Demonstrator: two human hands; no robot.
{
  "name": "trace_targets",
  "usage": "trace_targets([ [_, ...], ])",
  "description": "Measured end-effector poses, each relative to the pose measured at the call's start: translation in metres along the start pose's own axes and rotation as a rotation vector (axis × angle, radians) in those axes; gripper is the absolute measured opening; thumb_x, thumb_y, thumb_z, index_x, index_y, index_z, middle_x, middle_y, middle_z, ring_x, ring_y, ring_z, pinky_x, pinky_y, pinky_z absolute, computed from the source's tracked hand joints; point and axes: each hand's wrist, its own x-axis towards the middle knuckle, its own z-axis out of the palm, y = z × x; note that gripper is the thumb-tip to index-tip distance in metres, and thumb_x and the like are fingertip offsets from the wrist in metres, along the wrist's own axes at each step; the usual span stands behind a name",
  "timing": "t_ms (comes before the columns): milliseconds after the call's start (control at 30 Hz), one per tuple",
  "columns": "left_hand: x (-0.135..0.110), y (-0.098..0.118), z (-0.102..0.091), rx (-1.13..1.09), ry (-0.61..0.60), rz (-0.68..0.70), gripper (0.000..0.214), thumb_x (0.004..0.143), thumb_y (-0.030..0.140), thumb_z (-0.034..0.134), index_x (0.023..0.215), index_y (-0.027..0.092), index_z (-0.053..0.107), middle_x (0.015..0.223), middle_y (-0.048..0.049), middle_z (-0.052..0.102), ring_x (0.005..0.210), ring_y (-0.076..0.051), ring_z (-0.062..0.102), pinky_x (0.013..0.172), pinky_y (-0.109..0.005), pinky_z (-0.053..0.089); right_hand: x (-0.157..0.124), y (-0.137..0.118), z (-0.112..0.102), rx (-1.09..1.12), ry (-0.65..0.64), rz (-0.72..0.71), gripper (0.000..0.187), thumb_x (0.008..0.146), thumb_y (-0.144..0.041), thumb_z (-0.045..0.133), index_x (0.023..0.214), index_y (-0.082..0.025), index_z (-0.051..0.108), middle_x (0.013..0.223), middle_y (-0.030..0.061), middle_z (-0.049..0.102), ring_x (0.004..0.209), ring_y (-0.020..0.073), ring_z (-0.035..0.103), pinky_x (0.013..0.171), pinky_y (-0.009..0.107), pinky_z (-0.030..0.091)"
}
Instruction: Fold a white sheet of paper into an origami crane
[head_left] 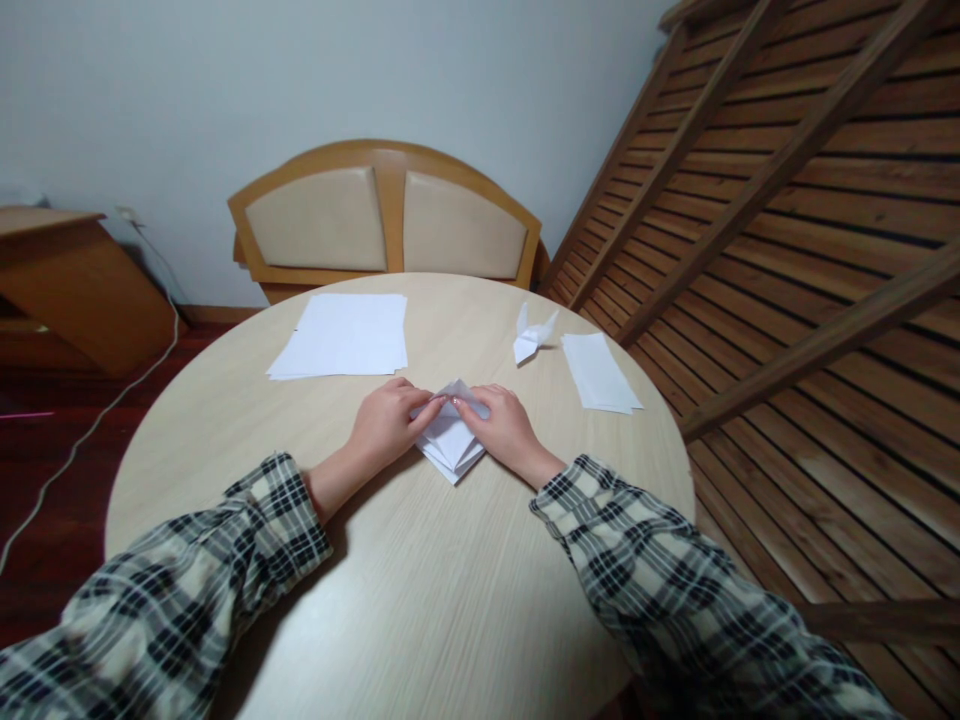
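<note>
A white sheet of folded paper point(452, 445), layered into a diamond shape, lies between my hands over the middle of the table. My left hand point(386, 422) grips its left edge, with the thumb on top near the upper fold. On the other side my right hand point(506, 425) holds the right edge, its thumb almost meeting the left one. The paper's top corner points away from me and its layered lower corner toward me. My fingers hide part of both sides.
The round wooden table point(420, 600) also bears a stack of white paper point(345, 335) at back left. At the right are a folded paper crane point(529, 335) and several smaller paper pieces point(600, 372). A headboard point(390, 215) stands behind; wooden slats point(787, 250) lean at right.
</note>
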Motion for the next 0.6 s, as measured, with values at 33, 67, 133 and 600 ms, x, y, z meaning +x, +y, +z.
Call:
trace_targets([
  [33, 0.0001, -0.0001, 0.0006, -0.007, -0.004, -0.007, 0.037, 0.100, 0.035, 0.051, 0.077, 0.017, 0.074, 0.071, -0.0067, 0.068, 0.070, -0.019, 0.058, 0.062, -0.029, 0.037, 0.0002, -0.0010, 0.0001, 0.023, 0.011, -0.001, 0.018, 0.097, -0.032, 0.060, 0.088, -0.023, 0.073, 0.084, 0.0042, 0.074, 0.083, 0.0212, 0.066, 0.078, 0.036, 0.047],
  [67, 0.0001, -0.0001, 0.0013, -0.017, -0.013, -0.015, 0.038, 0.100, 0.035, 0.051, 0.077, 0.017, 0.074, 0.072, -0.0069, 0.069, 0.067, -0.019, 0.059, 0.062, -0.029, 0.038, 0.0003, -0.0021, 0.0002, 0.047, 0.022, -0.002, 0.019, 0.097, -0.032, 0.059, 0.089, -0.023, 0.073, 0.085, 0.0042, 0.074, 0.083, 0.0210, 0.067, 0.078, 0.036, 0.048],
  [133, -0.0002, 0.0002, 0.0027, -0.057, -0.032, -0.030, 0.036, 0.101, 0.034, 0.050, 0.081, 0.017, 0.075, 0.074, -0.0072, 0.073, 0.064, -0.018, 0.061, 0.060, -0.028, 0.038, 0.0005, -0.0041, 0.0006, 0.098, 0.045, 0.002, 0.020, 0.098, -0.033, 0.058, 0.090, -0.023, 0.073, 0.087, 0.0044, 0.075, 0.084, 0.0210, 0.068, 0.078, 0.037, 0.050],
  [600, -0.0024, 0.0046, 0.0028, 0.011, -0.032, 0.003, 0.029, 0.100, 0.031, 0.050, 0.094, 0.019, 0.076, 0.084, -0.0071, 0.078, 0.069, -0.018, 0.067, 0.059, -0.026, 0.040, 0.0035, -0.0048, 0.0007, 0.322, 0.161, -0.022, 0.007, 0.089, -0.023, 0.067, 0.091, -0.023, 0.073, 0.094, 0.0039, 0.075, 0.092, 0.0195, 0.069, 0.087, 0.037, 0.055],
])
